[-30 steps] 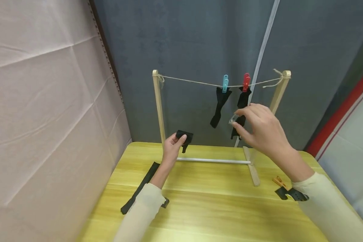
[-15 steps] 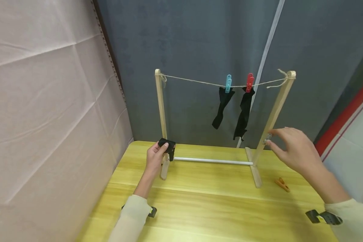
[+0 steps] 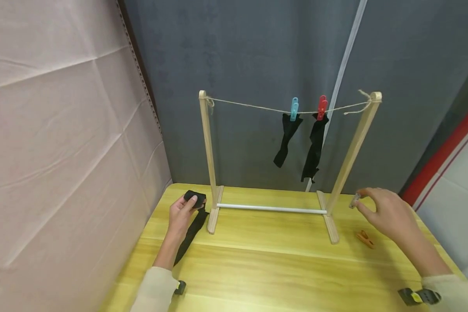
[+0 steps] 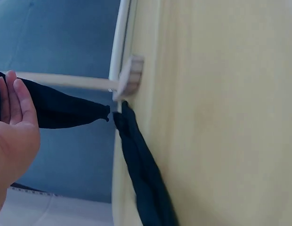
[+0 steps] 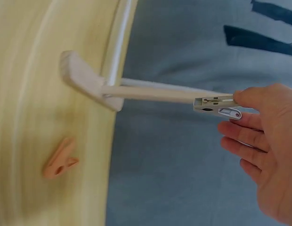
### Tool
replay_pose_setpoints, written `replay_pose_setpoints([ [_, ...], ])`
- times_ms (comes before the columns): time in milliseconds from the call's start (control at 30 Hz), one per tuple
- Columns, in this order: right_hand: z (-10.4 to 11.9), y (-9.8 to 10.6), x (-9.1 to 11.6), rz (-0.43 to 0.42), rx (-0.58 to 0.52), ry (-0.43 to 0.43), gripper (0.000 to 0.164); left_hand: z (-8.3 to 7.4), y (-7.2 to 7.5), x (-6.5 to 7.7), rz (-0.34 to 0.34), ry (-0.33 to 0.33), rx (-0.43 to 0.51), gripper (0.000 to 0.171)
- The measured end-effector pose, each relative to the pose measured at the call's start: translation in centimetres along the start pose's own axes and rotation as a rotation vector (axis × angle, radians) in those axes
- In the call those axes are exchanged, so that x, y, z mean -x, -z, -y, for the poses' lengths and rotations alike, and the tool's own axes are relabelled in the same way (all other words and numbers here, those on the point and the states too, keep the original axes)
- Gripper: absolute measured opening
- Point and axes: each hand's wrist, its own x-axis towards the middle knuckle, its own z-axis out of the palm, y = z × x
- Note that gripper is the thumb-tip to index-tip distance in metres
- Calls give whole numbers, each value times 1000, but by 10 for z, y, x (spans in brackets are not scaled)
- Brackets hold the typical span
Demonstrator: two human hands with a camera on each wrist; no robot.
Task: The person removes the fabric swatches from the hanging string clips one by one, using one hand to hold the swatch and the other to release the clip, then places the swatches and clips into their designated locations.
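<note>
Beside rack [image 3: 354, 149]: orange peg [image 3: 365, 239] | left grip [image 3: 180, 216] pinches black cloth [image 3: 196, 199] | right grip [image 3: 391, 214] pinches pale peg [image 3: 354, 201]

This place is booth-like: grey curtain [image 3: 249, 52], pale sheet [image 3: 54, 143].

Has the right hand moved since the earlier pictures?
Yes: in the head view, the right hand has gone down and rightward, now right of the right-hand wooden post.

The left hand [image 3: 180, 216] covers part of its held cloth [image 3: 200, 199]; the left wrist view's lower edge crops the loose cloth [image 4: 142, 169]; the right wrist view's edge cuts the right hand [image 5: 275, 146] and hanging cloths [image 5: 256, 40]
</note>
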Motion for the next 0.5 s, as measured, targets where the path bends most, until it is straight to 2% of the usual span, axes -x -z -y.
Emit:
replay_pose_setpoints([
  [233, -21, -17, 11, 19, -9, 5, 20, -1, 16, 9, -33, 72, -25, 37],
  [500, -42, -30, 24, 106, 6, -24, 35, -12, 49, 25, -59, 219, -273, 41],
])
